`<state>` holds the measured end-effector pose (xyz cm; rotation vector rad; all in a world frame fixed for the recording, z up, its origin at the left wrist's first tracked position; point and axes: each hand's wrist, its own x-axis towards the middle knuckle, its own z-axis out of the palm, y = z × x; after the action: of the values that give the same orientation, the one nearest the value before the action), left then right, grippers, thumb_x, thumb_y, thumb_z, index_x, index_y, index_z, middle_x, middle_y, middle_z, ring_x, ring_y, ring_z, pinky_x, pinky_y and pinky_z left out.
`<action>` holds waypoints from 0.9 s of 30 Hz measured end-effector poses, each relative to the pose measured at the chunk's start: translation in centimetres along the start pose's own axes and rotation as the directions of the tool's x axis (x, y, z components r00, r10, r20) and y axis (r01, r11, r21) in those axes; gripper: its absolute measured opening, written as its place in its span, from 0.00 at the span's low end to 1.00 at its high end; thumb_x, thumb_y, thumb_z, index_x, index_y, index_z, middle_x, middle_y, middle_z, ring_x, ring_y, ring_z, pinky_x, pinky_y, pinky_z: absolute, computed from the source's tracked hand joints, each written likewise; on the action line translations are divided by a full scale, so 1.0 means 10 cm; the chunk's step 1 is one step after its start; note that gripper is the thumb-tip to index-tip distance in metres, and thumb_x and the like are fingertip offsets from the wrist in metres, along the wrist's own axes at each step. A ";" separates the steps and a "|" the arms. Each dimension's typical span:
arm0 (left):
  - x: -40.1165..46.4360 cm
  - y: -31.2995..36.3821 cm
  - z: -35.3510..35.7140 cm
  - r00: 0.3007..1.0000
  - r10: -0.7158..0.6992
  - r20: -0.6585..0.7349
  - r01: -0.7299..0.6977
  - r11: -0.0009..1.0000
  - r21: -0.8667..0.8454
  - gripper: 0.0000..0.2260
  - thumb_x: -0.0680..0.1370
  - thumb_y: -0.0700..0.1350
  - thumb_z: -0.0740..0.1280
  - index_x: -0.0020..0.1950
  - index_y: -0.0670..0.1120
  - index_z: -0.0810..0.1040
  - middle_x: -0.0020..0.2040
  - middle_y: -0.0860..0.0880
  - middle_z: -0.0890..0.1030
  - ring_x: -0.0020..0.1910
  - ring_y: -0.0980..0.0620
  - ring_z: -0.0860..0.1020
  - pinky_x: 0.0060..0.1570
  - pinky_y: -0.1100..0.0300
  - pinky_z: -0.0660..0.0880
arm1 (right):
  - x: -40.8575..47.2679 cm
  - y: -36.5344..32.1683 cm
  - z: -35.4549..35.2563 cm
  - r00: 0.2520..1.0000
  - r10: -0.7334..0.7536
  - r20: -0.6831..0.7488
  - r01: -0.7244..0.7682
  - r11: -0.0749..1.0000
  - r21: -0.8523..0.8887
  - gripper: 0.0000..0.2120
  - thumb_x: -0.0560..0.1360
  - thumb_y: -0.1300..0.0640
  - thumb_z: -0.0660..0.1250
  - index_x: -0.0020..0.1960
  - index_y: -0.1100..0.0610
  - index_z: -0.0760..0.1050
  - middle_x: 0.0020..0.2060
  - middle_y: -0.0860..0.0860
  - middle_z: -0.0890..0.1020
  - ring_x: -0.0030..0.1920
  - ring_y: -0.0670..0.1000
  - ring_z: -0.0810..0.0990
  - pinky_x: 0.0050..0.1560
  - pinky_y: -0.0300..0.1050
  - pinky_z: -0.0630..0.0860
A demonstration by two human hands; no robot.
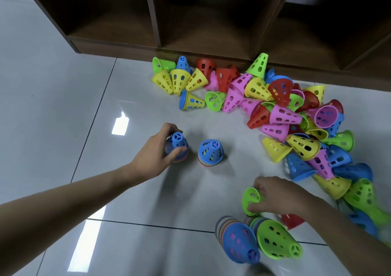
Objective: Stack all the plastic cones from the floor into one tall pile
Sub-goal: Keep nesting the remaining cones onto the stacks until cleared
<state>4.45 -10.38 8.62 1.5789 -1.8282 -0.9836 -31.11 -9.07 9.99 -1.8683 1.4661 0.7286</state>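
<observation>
My left hand [155,148] reaches in from the near left and grips a short stack topped by a blue cone [177,142], fingers and thumb curled round its sides; the stack stands upright on the pale tiled floor [63,110]. Just to its right, apart from my hand, stands a second short stack [211,153], also topped in blue with coloured rims showing at its base. Near the bottom edge, two longer stacks lie tipped toward me, side by side: one ending in a blue cone [240,243], the other in a green cone [276,240]. Just beyond them my right hand [275,195] holds a single green cone [251,200] on its side, fingers bent over its body. To the far right, the loose heap of cones [275,106], yellow, pink, red, blue and green, spreads from the foot of a dark wooden shelf unit [190,21] toward the near right.
</observation>
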 end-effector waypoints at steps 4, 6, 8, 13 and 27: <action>-0.04 -0.10 0.01 0.999 -0.034 -0.026 0.035 0.999 0.029 0.18 0.77 0.54 0.71 0.62 0.52 0.71 0.59 0.55 0.77 0.55 0.54 0.78 0.58 0.52 0.76 | -0.05 -0.04 0.04 1.000 -0.009 -0.024 0.006 0.989 -0.147 0.30 0.65 0.28 0.70 0.56 0.48 0.70 0.48 0.44 0.77 0.49 0.50 0.79 0.40 0.45 0.71; -0.03 -0.11 0.02 0.999 -0.022 -0.043 0.023 0.999 0.026 0.16 0.76 0.54 0.71 0.59 0.52 0.72 0.56 0.56 0.77 0.54 0.52 0.78 0.56 0.48 0.77 | -0.04 -0.03 0.06 1.000 -0.015 -0.023 0.013 0.996 -0.090 0.27 0.66 0.31 0.71 0.54 0.48 0.71 0.46 0.45 0.78 0.47 0.50 0.79 0.39 0.46 0.72; -0.02 -0.09 0.03 0.998 -0.021 -0.051 0.022 1.000 0.006 0.14 0.75 0.53 0.71 0.57 0.52 0.72 0.53 0.56 0.77 0.53 0.50 0.79 0.55 0.46 0.77 | -0.02 -0.01 0.06 1.000 -0.014 -0.023 0.014 1.000 -0.004 0.25 0.67 0.32 0.71 0.53 0.49 0.73 0.46 0.46 0.79 0.46 0.49 0.79 0.43 0.47 0.76; -0.01 -0.06 0.06 0.997 -0.053 -0.055 0.051 0.998 -0.041 0.14 0.75 0.52 0.73 0.55 0.53 0.71 0.52 0.56 0.78 0.52 0.50 0.79 0.54 0.45 0.78 | -0.02 -0.09 -0.01 0.985 0.013 -0.171 0.046 0.940 0.339 0.20 0.73 0.36 0.69 0.52 0.52 0.80 0.48 0.47 0.82 0.49 0.49 0.80 0.51 0.47 0.77; -0.01 -0.12 0.11 0.995 -0.057 -0.076 0.056 0.998 -0.016 0.15 0.75 0.47 0.74 0.55 0.55 0.71 0.52 0.56 0.78 0.52 0.50 0.79 0.54 0.45 0.78 | 0.03 -0.47 -0.50 0.933 0.141 -0.331 0.214 0.523 0.825 0.27 0.68 0.33 0.70 0.45 0.57 0.72 0.31 0.50 0.79 0.28 0.48 0.73 0.29 0.41 0.66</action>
<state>4.33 -10.11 7.03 1.6451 -1.7308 -0.9450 -26.32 -12.31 13.65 -1.2246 1.5670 -0.4113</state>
